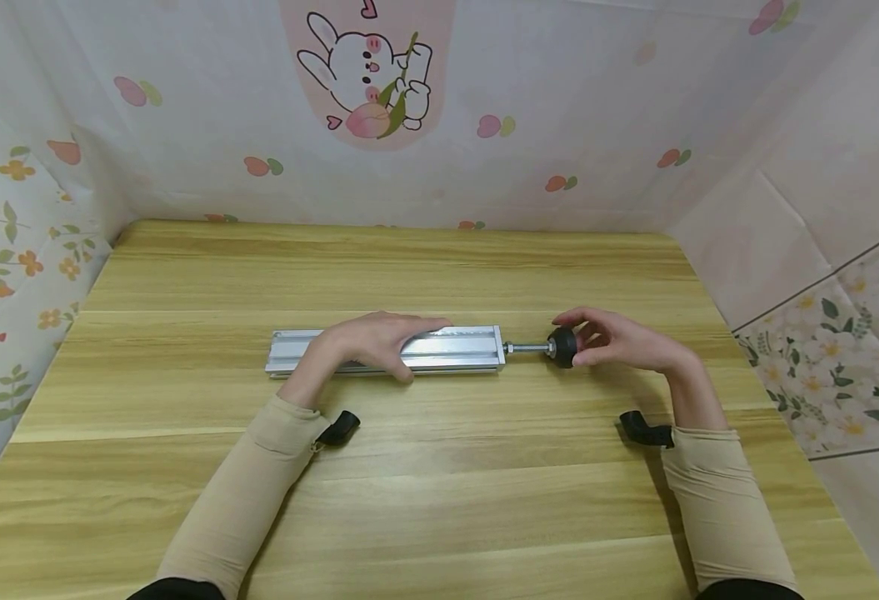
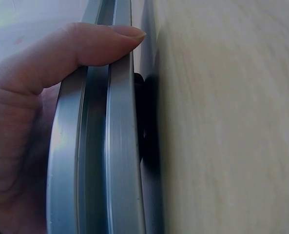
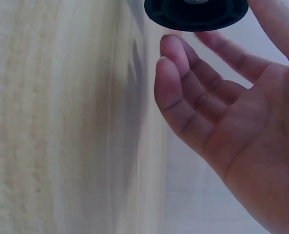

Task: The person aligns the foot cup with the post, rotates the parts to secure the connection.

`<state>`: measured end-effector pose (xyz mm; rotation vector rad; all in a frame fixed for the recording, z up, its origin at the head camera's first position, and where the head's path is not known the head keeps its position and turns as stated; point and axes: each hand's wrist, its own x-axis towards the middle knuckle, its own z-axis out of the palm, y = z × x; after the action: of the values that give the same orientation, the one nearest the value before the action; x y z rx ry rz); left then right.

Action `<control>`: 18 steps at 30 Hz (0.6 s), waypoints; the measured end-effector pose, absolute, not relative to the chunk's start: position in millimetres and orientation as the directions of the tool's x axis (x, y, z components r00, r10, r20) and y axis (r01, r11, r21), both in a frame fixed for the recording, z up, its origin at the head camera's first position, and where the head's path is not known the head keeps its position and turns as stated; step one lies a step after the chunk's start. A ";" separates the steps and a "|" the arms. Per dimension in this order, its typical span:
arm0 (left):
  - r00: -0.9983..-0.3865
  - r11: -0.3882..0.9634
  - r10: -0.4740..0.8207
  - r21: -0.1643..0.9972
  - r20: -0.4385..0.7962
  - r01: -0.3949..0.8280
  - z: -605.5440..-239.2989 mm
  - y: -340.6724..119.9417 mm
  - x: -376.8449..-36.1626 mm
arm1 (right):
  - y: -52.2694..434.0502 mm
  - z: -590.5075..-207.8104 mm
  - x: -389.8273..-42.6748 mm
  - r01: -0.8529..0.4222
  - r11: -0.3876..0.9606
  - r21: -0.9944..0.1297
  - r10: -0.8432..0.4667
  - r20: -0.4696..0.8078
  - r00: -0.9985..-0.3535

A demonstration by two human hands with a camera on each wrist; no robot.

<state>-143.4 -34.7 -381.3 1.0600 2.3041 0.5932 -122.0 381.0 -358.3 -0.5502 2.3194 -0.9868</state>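
Note:
A silver aluminium profile (image 1: 454, 350) lies lengthwise across the wooden table. My left hand (image 1: 375, 343) grips it near its middle, with the thumb on the near side and the fingers over the far side. In the left wrist view, the thumb (image 2: 105, 44) crosses the grooved face of the profile (image 2: 121, 161). A threaded rod (image 1: 529, 347) with a nut sticks out of the profile's right end plate and carries a black adjustable foot (image 1: 563, 347). My right hand (image 1: 619, 342) holds that foot by its rim between thumb and index finger. Its other fingers are loosely curled below the foot (image 3: 198, 19) in the right wrist view.
The wooden table (image 1: 439, 500) reaches back to a wall covering (image 1: 559, 83) printed with fruit and a rabbit. A patterned covering (image 1: 4, 250) hangs at the left and a floral panel (image 1: 844, 358) stands at the right. A black camera mount sits on each wrist.

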 end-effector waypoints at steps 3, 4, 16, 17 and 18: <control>-0.549 0.593 0.787 0.589 -0.281 0.549 -380.3 -34.9 -143.1 | 376.9 -359.2 -121.9 -0.135 0.628 -0.766 -0.563 -0.327 -0.759; -0.548 0.592 0.788 0.592 -0.282 0.547 -379.9 -35.1 -142.9 | 374.8 -359.5 -122.0 -0.131 0.630 -0.765 -0.560 -0.330 -0.760; -0.546 0.596 0.784 0.604 -0.295 0.529 -380.7 -35.0 -143.8 | 365.4 -362.7 -121.0 -0.148 0.658 -0.738 -0.530 -0.315 -0.788; -0.547 0.597 0.783 0.604 -0.296 0.528 -380.6 -35.0 -143.8 | 366.2 -362.9 -121.1 -0.145 0.660 -0.737 -0.525 -0.314 -0.791; -0.548 0.598 0.782 0.603 -0.296 0.527 -380.5 -34.9 -143.8 | 366.9 -362.6 -121.2 -0.143 0.660 -0.737 -0.522 -0.313 -0.794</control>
<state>-143.8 -34.9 -380.5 1.0343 2.2798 0.6142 -121.2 366.9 -362.6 -0.5152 2.3674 -0.9910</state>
